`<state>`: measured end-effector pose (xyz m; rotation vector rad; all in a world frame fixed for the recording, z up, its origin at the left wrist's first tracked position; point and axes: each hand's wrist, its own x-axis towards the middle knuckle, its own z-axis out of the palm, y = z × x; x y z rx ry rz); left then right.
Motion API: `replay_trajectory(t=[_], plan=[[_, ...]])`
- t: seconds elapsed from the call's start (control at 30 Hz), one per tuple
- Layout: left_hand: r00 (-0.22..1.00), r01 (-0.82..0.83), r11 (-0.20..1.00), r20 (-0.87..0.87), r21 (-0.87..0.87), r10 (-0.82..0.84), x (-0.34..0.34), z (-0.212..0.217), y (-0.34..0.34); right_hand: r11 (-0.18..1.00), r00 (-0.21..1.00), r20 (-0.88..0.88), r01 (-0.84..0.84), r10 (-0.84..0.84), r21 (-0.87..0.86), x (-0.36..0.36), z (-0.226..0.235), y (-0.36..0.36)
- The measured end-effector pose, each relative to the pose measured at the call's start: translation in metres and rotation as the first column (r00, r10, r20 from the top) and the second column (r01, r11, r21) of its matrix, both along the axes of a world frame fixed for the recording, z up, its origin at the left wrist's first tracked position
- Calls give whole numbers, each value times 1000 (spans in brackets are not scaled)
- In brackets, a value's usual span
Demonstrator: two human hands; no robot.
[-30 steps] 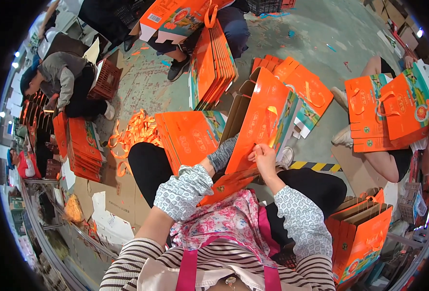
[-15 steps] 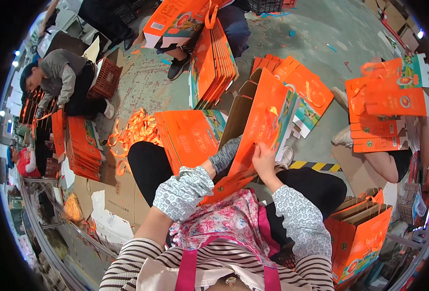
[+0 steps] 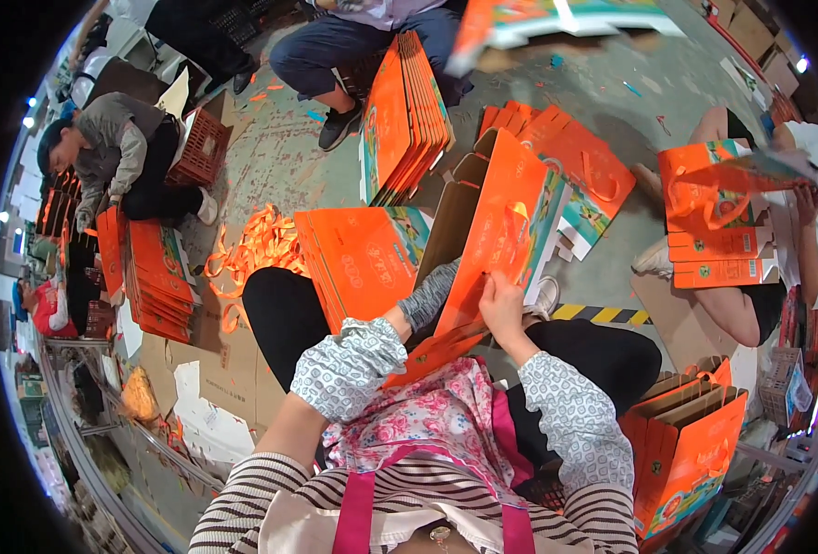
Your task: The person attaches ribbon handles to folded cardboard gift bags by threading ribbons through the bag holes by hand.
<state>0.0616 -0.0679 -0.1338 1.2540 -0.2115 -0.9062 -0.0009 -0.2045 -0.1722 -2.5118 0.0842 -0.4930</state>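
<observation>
An orange carton [image 3: 499, 222] with a colourful printed side stands opened between my knees, its brown inside showing. My left hand [image 3: 430, 294], in a grey knit glove, reaches into it, fingers hidden behind the front panel. Against the outside of that panel, my right hand [image 3: 501, 303] is bare, with thumb and fingers pinched together; what lies between them is too small to make out. An orange ribbon handle [image 3: 520, 210] shows near the panel's upper edge. Just left of my gloved hand leans a stack of flat orange cartons [image 3: 353, 263].
Loose orange ribbons [image 3: 259, 249] lie in a heap on the left. More cartons stand ahead [image 3: 404, 120], fan out beyond mine [image 3: 584, 162], and fill the lower right [image 3: 686, 452]. People sit at the left [image 3: 122, 148], ahead and at the right [image 3: 811, 185], handling cartons.
My hands have barely moved. The carton held up ahead has swung right and blurs at the top edge. The person at the right has tilted their carton. At the left, a person's hand has lowered.
</observation>
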Motion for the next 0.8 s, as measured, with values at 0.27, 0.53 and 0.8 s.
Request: replay_trajectory(t=[0.27, 0.53, 0.8], plan=[[681, 20, 987, 720, 162, -132, -6, 12, -8, 897, 981, -182, 143, -72, 418, -3, -3, -3], [986, -122, 982, -131, -143, 103, -4, -13, -9, 977, 971, -207, 149, -116, 149, 5, 12, -8], [989, -143, 985, 39, 93, 140, 0, -46, -3, 999, 954, -297, -37, 42, 23, 4, 26, -16]])
